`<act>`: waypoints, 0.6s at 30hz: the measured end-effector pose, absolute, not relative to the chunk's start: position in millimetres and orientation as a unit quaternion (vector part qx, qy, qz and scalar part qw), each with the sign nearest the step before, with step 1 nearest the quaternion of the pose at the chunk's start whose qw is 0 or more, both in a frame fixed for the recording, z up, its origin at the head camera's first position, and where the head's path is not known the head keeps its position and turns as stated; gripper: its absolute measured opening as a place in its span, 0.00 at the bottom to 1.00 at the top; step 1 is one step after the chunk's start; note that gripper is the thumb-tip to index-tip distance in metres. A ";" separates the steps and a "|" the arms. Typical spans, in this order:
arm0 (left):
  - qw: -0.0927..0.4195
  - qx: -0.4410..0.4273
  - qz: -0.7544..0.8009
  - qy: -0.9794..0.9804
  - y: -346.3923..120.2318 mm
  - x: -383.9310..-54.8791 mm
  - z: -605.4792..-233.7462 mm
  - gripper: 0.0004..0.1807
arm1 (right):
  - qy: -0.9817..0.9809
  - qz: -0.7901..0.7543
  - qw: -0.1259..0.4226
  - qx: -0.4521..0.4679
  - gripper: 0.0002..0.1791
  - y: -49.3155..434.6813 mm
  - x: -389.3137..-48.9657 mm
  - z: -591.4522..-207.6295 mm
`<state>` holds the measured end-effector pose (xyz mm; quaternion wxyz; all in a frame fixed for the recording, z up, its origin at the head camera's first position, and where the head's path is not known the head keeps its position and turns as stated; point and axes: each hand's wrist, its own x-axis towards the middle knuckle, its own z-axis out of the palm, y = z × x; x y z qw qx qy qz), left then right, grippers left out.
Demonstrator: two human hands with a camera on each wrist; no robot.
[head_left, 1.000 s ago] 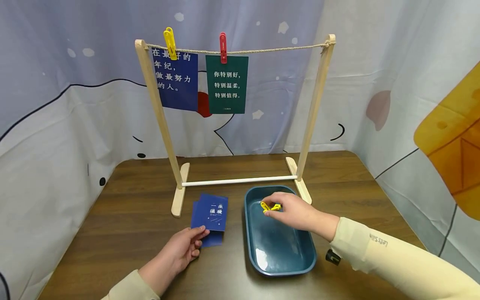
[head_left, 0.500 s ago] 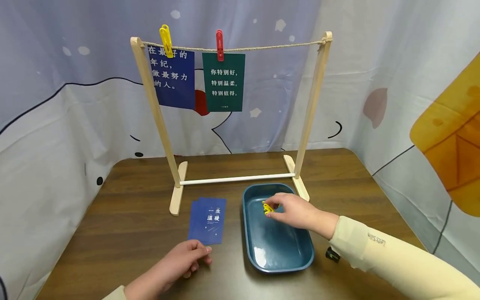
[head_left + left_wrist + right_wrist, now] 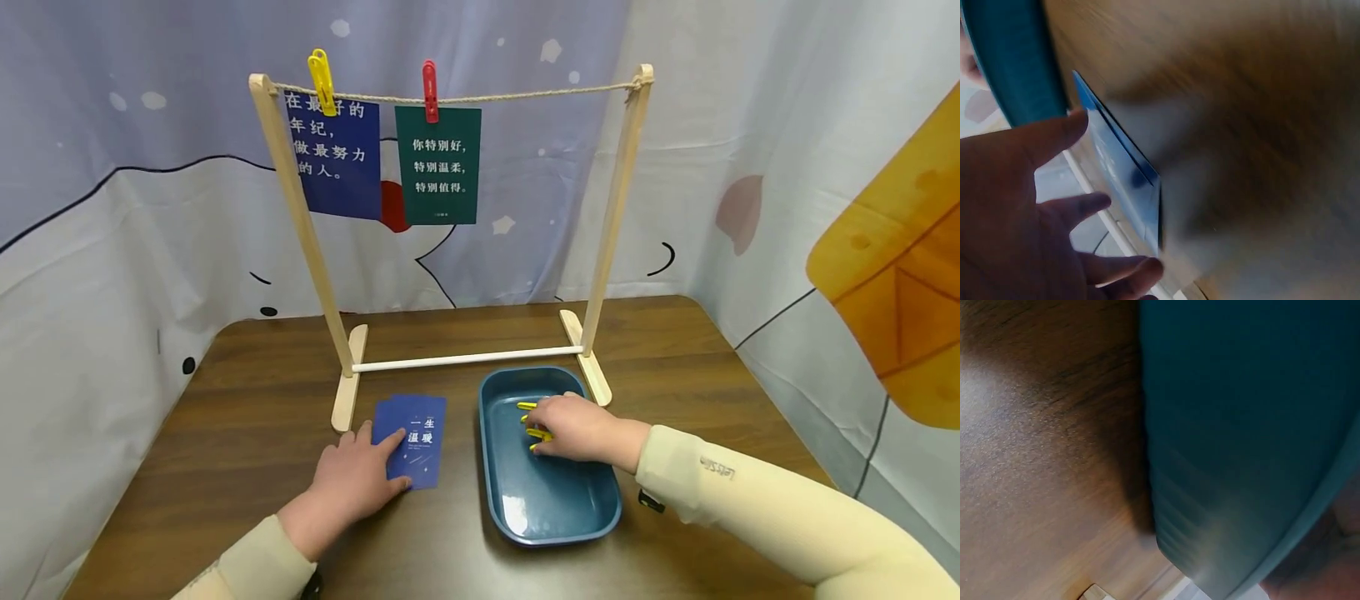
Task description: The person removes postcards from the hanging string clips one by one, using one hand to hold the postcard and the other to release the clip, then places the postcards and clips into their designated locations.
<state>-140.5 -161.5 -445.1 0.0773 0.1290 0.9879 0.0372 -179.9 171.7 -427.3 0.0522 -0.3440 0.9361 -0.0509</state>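
In the head view my left hand (image 3: 352, 475) lies over two overlapping blue cards (image 3: 422, 454), its fingers spread and thumb at their lower edge. The left wrist view shows the blue cards (image 3: 1116, 162) edge-on, with the thumb (image 3: 1060, 137) at one side. My right hand (image 3: 573, 429) reaches palm down into the dark blue tray (image 3: 525, 521), over yellow clothespins (image 3: 538, 434). Their ends poke out past the fingers; the fingertips are partly hidden, so I cannot tell whether they pinch one. In the right wrist view the tray's outer wall (image 3: 1229, 425) blocks most of the hand.
Behind stands a wooden frame (image 3: 618, 208) with a rope (image 3: 525, 97). A yellow clothespin (image 3: 322, 82) holds a blue card (image 3: 341, 175) on it, and a red clothespin (image 3: 430, 92) a green card (image 3: 438, 200). A curtain (image 3: 150, 350) borders the table (image 3: 247, 417).
My left hand let go of the cards, drew back, then came forward and spread over them; they lie more squarely stacked. My right hand turned palm down over the clothespins it was fingering.
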 end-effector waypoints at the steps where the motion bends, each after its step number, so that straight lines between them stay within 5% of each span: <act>1: 0.086 0.128 0.030 0.988 -161.6 -142.1 -446.5 0.41 | 0.935 -0.046 0.055 -0.347 0.16 171.3 -180.0 -428.1; 18: 0.081 0.136 0.036 0.987 -161.3 -140.1 -453.3 0.43 | 0.933 -0.038 0.062 -0.352 0.13 174.7 -180.4 -437.0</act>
